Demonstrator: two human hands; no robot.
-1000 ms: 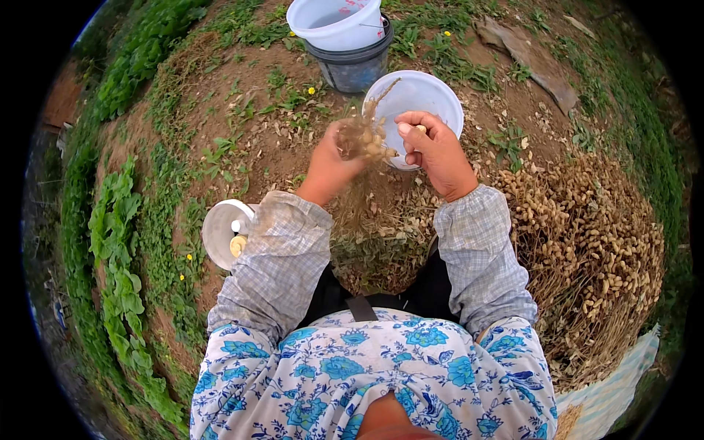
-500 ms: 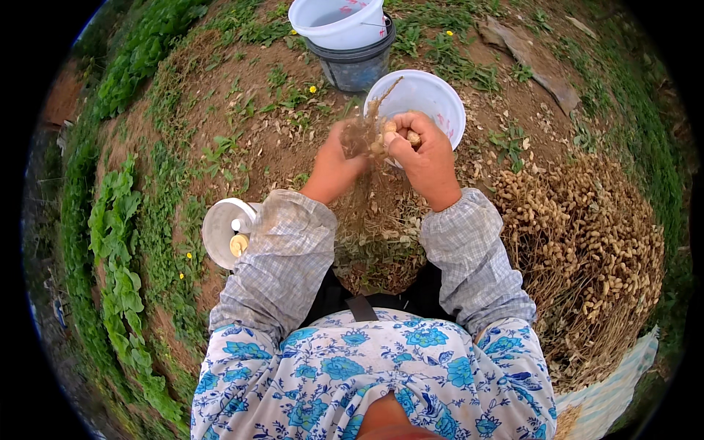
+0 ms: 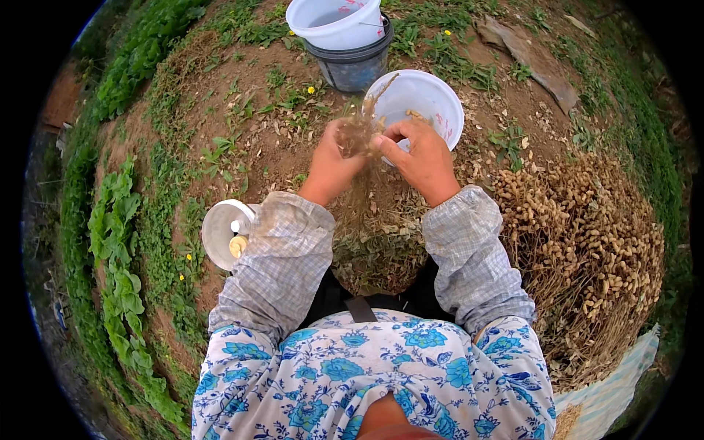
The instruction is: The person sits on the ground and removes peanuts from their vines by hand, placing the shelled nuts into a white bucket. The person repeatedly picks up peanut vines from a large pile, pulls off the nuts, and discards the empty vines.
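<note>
Far over on the left, big green leaves [image 3: 121,271] grow in a long row. Next comes a small white pot [image 3: 218,242] that sits on the ground, and a round yellow thing [image 3: 237,245] shows inside it. Just beside the pot is the left sleeve [image 3: 275,238], which is grey with thin checks and has brown dirt on it. The left hand [image 3: 330,167] is closed around a bunch of dry plants [image 3: 361,136], holding it up near the middle, in front of the white tub. The bunch is blurry, with one thin brown stalk poking up and stringy bits hanging down. Past the hands, near the top, a white bucket [image 3: 326,28] with red marks sits inside a dark bucket [image 3: 352,67]. Below the arms, the person's shirt [image 3: 367,352] is white with blue flowers. The white tub [image 3: 433,86] stands on the dirt behind the hands, and a few peanuts [image 3: 415,114] show inside it. The right hand [image 3: 422,155] is in front of the tub, with its thumb and first finger bent close together at the right side of the bunch. It is too blurry there to tell if they pinch anything. Farther right, a flat brown sheet [image 3: 529,64] lies on the soil. Below it is a big heap of peanut plants [image 3: 594,231], full of nuts, beside a pale striped cloth [image 3: 623,378].
</note>
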